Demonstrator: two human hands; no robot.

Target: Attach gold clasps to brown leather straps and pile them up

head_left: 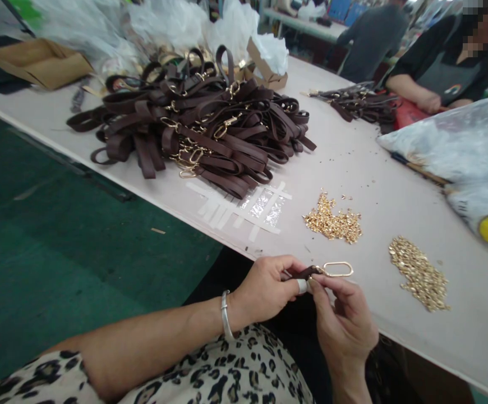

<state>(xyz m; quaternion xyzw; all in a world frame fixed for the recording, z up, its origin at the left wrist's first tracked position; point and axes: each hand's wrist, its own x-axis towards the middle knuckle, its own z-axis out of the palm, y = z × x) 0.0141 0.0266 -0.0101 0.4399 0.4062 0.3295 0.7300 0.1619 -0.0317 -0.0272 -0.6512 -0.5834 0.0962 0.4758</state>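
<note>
Nearby, past the hands: gold-coloured bits, strap pile.

The strap is dark brown and thin, and only a short bit of it shows. The rest is hidden by the two hands that pinch it. It is right by the near edge of the table. A shiny gold loop hangs on one end. The loop is long, with round ends, like a squashed ring. It looks shut, and it sticks out past the fingers, along the table's near edge. The middle is open.
</note>
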